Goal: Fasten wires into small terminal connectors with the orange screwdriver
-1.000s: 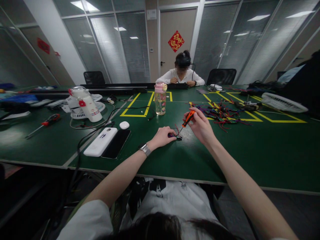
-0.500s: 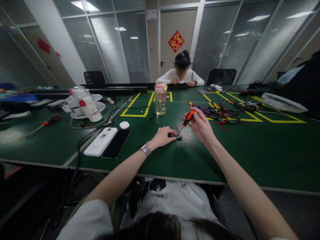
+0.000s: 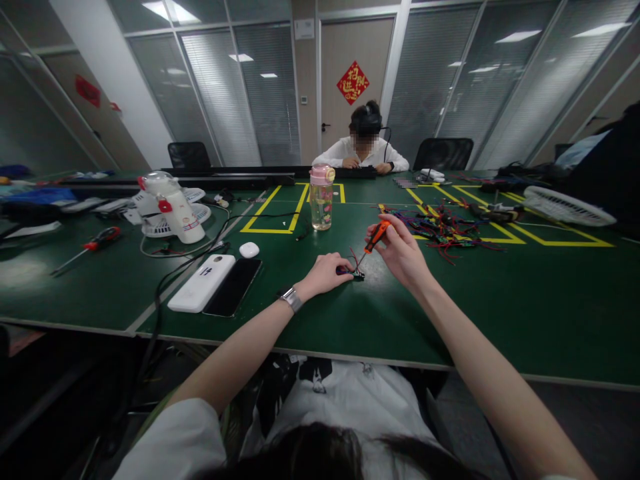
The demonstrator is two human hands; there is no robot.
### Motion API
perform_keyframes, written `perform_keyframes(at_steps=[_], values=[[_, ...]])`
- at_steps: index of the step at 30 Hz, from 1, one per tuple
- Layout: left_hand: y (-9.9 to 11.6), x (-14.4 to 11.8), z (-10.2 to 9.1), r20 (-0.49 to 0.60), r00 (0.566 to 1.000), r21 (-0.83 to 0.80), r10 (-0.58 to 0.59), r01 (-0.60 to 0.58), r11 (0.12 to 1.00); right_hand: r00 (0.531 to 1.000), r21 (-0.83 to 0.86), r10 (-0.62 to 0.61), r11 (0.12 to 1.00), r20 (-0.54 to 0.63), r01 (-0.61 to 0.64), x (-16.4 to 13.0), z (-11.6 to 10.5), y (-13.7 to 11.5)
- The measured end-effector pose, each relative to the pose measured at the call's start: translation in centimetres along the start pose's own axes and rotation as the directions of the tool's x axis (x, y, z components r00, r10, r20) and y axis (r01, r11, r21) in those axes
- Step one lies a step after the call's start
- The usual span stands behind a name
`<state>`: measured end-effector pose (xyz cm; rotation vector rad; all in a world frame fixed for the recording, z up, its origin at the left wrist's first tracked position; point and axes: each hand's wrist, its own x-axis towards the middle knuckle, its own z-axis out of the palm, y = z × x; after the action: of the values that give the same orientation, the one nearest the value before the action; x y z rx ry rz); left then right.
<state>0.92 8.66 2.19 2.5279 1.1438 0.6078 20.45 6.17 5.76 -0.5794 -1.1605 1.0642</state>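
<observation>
While the left hand (image 3: 327,272) lies low near the centre of the frame, its fingers closed in on the left end of a small dark circuit piece with thin coloured wires (image 3: 358,275), the right hand (image 3: 397,250) grips an orange-and-black-handled screwdriver with a slim metal shaft (image 3: 379,235). Shaft slants down and leftward, tip at the piece; whether it touches, I cannot tell.

Reasons, as I judge them: the left fingers pin the piece to the dark green surface (image 3: 320,327) so that it will not skid; the right fingers hold the handle high, leaving the tip in sight.

The piece itself: just right of the left fingertips, partly covered by them. Dark body, specks of green and pale, red wire curling up. Finer detail too small to read.

Right of centre, a loose heap of tangled red-and-dark wired boards (image 3: 445,227), probably set there for easy reach. Left of centre, a white slab-shaped power bank (image 3: 201,285) beside a black flat phone (image 3: 233,288), presumably put aside from the work. Clear pink-lidded bottle (image 3: 321,203) upright beyond the hands.
</observation>
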Motion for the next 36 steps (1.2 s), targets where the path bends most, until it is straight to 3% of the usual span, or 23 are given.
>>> perform_keyframes(at_steps=[36], values=[[-0.05, 0.03, 0.02, 0.001, 1.000, -0.002, -0.008, 0.008, 1.000, 0.999, 0.020, -0.029, 0.999, -0.019, 0.029, 0.20, -0.41, 0.22]])
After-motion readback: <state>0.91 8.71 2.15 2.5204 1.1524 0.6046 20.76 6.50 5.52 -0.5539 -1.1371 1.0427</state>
